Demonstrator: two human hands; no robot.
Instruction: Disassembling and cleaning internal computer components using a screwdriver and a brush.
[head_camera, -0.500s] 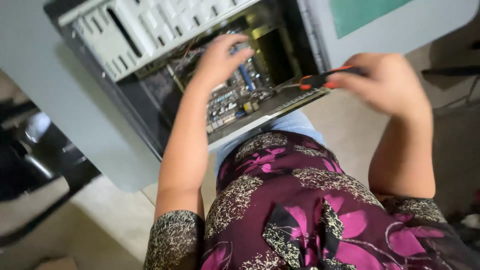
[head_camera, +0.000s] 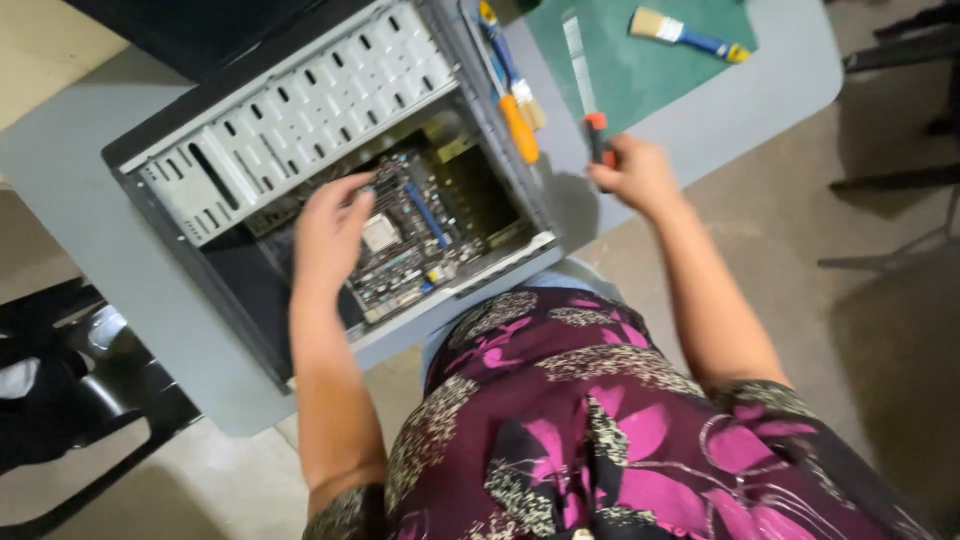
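This looks like a small computer repair workshop. An opened desktop computer case (head_camera: 330, 170) lies on a grey tabletop (head_camera: 90, 230) with its motherboard (head_camera: 410, 235) exposed. A green cutting mat (head_camera: 650, 70) carries a dusting brush (head_camera: 685, 33), and an orange-handled screwdriver (head_camera: 512, 105) rests nearby. The floor (head_camera: 880, 330) is bare concrete.

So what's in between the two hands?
In the head view, the side wall of the open computer case runs between the left hand and the right hand. An orange-handled tool lies along that wall's top edge.

grey table (head_camera: 120, 250) – computer case (head_camera: 290, 120), green mat (head_camera: 640, 70)
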